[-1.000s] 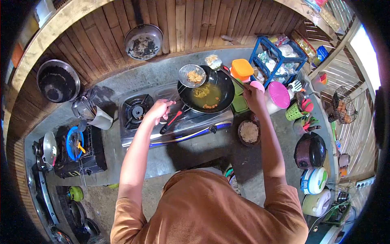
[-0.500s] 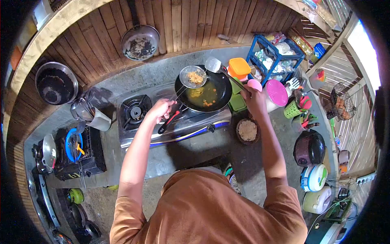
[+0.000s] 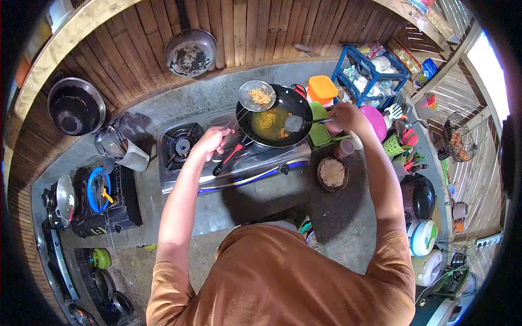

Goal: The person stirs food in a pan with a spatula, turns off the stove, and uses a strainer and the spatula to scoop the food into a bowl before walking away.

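Left hand [image 3: 213, 142] is curling tight round the handle of a strainer [image 3: 257, 98], right hand [image 3: 346, 116] is firmly gripping a spatula [image 3: 294, 124]; the strainer, golden bits [image 3: 260, 96] inside, is overlapping the wok [image 3: 298, 101]'s back-left rim, and that wok is sitting on the stove [image 3: 255, 176]'s right end, toward the surface [image 3: 217, 214]'s back edge

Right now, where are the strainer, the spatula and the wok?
Strainer [image 3: 246, 93], head view: bare mesh, left side.
Spatula [image 3: 294, 124], head view: its flat blade.
Wok [image 3: 294, 101], head view: dark inner wall, upper right.
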The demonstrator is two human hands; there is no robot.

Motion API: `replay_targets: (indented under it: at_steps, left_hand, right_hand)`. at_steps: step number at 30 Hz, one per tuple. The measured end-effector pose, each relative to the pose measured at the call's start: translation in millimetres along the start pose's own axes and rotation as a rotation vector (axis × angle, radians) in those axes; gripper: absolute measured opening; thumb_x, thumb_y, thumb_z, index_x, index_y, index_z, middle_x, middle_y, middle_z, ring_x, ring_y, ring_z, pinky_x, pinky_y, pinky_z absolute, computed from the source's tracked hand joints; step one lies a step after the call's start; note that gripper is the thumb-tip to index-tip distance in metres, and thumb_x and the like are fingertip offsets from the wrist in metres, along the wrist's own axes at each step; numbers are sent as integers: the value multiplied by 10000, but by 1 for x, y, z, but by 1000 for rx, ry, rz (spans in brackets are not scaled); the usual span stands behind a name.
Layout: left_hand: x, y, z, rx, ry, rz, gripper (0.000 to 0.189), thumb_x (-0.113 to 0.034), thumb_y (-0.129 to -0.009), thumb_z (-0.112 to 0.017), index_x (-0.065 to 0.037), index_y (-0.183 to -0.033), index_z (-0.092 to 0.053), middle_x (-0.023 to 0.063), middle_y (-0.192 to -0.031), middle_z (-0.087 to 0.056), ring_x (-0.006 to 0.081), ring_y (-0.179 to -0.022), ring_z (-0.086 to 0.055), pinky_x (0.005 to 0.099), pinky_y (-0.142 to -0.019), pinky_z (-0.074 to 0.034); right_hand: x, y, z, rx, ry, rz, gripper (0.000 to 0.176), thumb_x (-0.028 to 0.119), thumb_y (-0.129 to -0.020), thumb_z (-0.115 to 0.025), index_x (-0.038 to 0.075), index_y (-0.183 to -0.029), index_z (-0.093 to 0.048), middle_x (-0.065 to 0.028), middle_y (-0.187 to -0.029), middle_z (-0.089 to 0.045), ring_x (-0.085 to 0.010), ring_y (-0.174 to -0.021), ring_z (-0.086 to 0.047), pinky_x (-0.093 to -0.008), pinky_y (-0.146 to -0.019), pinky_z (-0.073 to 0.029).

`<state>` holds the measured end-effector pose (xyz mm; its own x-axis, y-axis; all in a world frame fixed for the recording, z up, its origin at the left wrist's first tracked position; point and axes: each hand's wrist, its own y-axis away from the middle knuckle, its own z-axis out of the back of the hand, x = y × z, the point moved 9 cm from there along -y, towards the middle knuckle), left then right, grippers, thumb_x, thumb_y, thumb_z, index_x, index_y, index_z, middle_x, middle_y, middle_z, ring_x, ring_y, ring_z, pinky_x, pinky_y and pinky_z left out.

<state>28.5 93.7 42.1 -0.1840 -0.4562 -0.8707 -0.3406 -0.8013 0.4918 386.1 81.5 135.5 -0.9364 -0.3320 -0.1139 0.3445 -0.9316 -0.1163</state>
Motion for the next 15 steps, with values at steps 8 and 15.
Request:
replay_targets:
  at_steps: [8, 15]
  left_hand:
    - [-3, 1, -2, -2, -27, -20, 250, -229, -904, -450, -32, -1024, -548, -48, -499, -308, 67, -430, -247, 227, -394, -210]
    - [-5, 4, -2, 2, -50, -14, 259, -230, -903, -453, -22, -1028, -545, -43, -496, -308, 65, -426, -265, 226, -381, -213]
  right_hand:
    - [24, -35, 46, 187, 267, -196, 198, 185, -659, -604, 24, -768, -642, -180, -796, -629, -302, -730, -634, -394, -605, -509]
    - [-2, -48, 29, 188, 183, -310, 166, 158, -682, -614, 19, -766, -645, -189, -809, -639, -323, -756, -636, -404, -633, -515]
